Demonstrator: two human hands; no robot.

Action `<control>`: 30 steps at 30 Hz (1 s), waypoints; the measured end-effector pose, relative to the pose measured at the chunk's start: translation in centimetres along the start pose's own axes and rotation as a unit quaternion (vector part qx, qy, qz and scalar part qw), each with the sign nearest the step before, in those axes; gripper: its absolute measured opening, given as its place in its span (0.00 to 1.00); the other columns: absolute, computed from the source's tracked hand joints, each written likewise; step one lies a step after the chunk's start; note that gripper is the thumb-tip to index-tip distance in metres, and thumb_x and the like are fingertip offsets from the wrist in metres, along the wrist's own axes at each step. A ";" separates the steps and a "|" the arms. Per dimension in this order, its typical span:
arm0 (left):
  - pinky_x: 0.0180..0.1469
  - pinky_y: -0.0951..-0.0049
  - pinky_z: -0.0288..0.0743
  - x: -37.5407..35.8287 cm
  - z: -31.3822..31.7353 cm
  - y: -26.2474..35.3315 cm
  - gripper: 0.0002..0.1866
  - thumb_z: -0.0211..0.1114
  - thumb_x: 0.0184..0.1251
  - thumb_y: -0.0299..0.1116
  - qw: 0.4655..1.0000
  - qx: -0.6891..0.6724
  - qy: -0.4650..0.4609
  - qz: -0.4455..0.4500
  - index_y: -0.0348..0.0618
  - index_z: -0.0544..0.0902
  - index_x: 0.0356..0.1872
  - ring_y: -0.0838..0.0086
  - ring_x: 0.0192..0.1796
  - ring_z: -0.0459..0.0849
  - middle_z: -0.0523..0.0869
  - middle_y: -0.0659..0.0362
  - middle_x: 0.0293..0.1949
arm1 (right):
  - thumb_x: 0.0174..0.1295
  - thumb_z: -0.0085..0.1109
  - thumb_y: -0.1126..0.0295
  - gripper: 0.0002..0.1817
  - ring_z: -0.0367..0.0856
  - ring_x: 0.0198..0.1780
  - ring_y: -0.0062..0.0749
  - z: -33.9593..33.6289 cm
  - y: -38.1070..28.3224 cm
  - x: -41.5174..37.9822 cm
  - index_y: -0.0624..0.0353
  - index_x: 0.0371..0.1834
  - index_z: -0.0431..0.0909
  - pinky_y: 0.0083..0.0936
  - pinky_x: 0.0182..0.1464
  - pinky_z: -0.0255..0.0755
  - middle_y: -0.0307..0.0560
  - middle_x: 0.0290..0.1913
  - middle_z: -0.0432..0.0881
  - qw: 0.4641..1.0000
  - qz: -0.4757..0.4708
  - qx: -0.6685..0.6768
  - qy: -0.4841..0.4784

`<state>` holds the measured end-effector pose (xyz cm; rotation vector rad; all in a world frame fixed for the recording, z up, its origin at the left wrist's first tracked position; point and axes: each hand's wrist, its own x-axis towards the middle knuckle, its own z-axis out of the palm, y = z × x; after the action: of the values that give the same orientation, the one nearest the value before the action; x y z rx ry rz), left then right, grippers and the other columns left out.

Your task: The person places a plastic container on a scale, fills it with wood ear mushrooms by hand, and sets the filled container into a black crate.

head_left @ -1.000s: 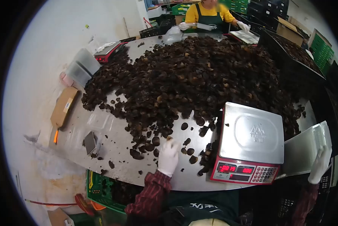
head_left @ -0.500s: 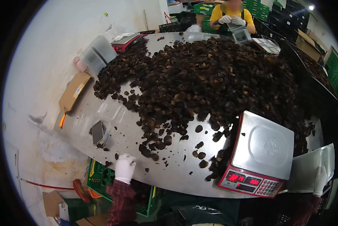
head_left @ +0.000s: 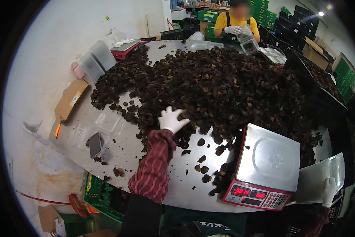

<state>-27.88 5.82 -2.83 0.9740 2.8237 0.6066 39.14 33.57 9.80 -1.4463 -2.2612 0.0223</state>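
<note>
My left hand (head_left: 172, 119), in a white glove, reaches over the near edge of a large heap of dark brown, curled pieces (head_left: 225, 83) that look like wood ear mushrooms. Its fingers are spread, with nothing seen in them. At the right, my gloved right hand (head_left: 329, 192) grips the edge of a clear plastic container (head_left: 317, 179), which is tilted beside the scale. The silver-topped red scale (head_left: 266, 160) stands between my hands and shows red digits. Loose pieces (head_left: 206, 178) lie scattered on the metal table (head_left: 185, 195).
A phone-like dark device (head_left: 95, 145) and clear lids (head_left: 109, 121) lie at left, near a cardboard piece (head_left: 71, 99). Clear tubs (head_left: 96, 59) and a second scale (head_left: 126, 48) stand farther back. Across the table, a person (head_left: 236, 25) handles a clear container. A green crate (head_left: 102, 197) sits below.
My left hand has moved from the table's near edge forward and right to the heap, its fingers spreading. My right hand stays at the container. The view has shifted slightly.
</note>
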 end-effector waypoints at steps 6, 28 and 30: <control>0.64 0.41 0.55 -11.9 3.5 5.9 0.26 0.65 0.54 0.52 0.974 0.044 0.037 0.218 0.65 0.78 0.57 0.46 0.66 0.62 0.67 0.44 0.63 | 0.67 0.49 0.72 0.12 0.62 0.28 0.32 0.0 0.4 0.5 0.68 0.27 0.68 0.30 0.35 0.63 0.48 0.24 0.65 0.999 0.023 0.019 -0.020; 0.69 0.47 0.51 -14.8 3.1 3.8 0.24 0.63 0.59 0.50 0.978 0.009 0.010 0.209 0.57 0.79 0.56 0.52 0.70 0.61 0.65 0.46 0.68 | 0.56 0.63 0.78 0.04 0.65 0.27 0.30 0.7 -13.6 -4.9 0.65 0.30 0.76 0.28 0.31 0.62 0.44 0.23 0.65 0.973 -0.124 0.071 0.183; 0.68 0.43 0.50 -14.6 2.8 4.7 0.24 0.62 0.58 0.56 0.972 0.061 -0.107 0.200 0.57 0.83 0.52 0.54 0.70 0.62 0.64 0.46 0.69 | 0.51 0.64 0.77 0.06 0.67 0.26 0.36 2.2 -17.6 -6.5 0.63 0.31 0.77 0.31 0.30 0.63 0.46 0.22 0.66 0.963 -0.241 0.003 0.120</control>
<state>-13.04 1.24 -4.10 1.5488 2.5125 0.3340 25.46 20.49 9.89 -0.8084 -2.3365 -0.2816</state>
